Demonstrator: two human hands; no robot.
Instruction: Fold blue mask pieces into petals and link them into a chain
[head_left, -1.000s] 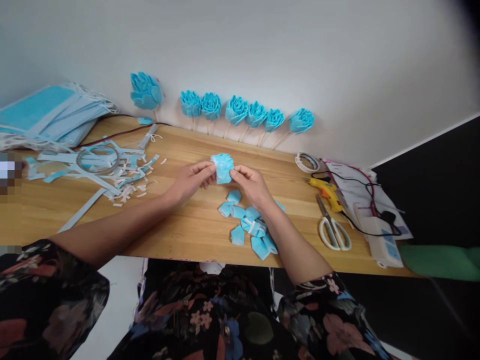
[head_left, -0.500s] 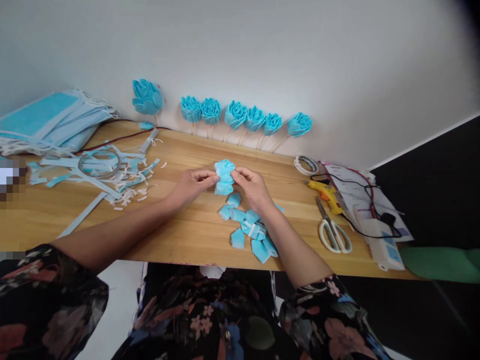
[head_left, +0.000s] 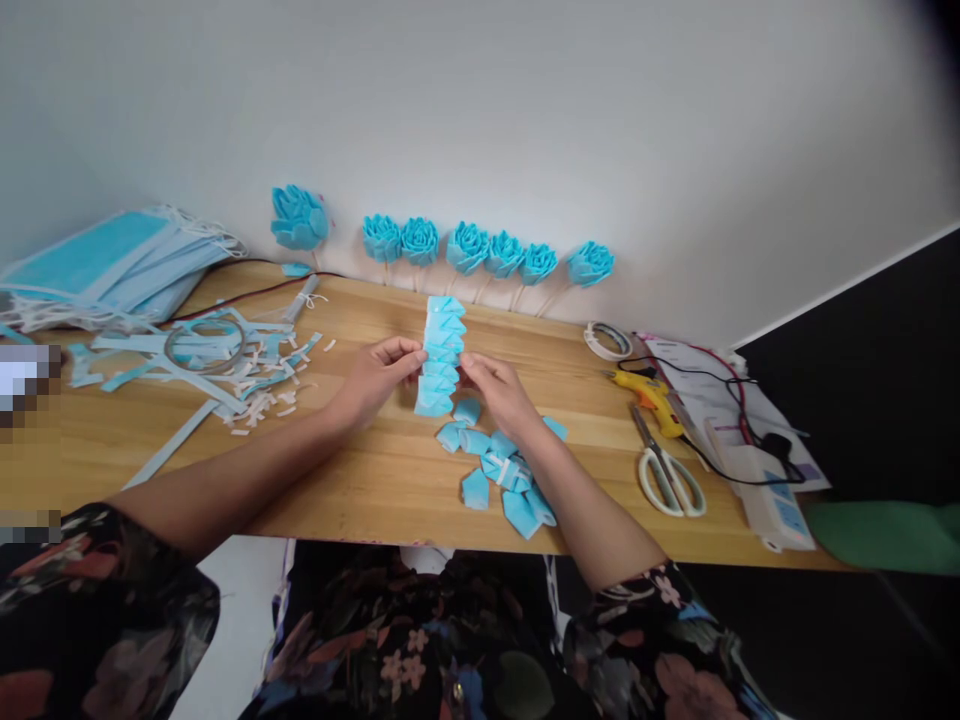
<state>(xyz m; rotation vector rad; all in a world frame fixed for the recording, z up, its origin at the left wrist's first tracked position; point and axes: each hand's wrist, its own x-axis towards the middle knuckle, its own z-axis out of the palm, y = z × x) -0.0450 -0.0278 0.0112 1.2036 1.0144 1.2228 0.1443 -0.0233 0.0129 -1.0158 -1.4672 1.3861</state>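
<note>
Between my hands is a strip of overlapping folded blue petals point(head_left: 442, 345), stretched out lengthwise with pointed tips along its right edge. My left hand point(head_left: 382, 375) pinches its left edge between thumb and fingers. On the right edge, my right hand point(head_left: 501, 388) grips it the same way, thumb and fingers closed. Just below lie several loose folded blue petals point(head_left: 475, 489), partly hidden by my right forearm. Among them sits a petal bundle with a white band point(head_left: 507, 470).
Several blue mask flowers point(head_left: 469, 248) on sticks lean against the wall. Left are stacked face masks point(head_left: 105, 260), a tape ring point(head_left: 204, 346) and cut scraps point(head_left: 266, 400). Right are a tape roll point(head_left: 608, 341), a yellow glue gun point(head_left: 651, 398), scissors point(head_left: 667, 478) and a white power strip point(head_left: 772, 500).
The petal strip, bunched up before, is now extended and shows its full row of points. My hands stay on its two sides. The camera view has tilted slightly upward.
</note>
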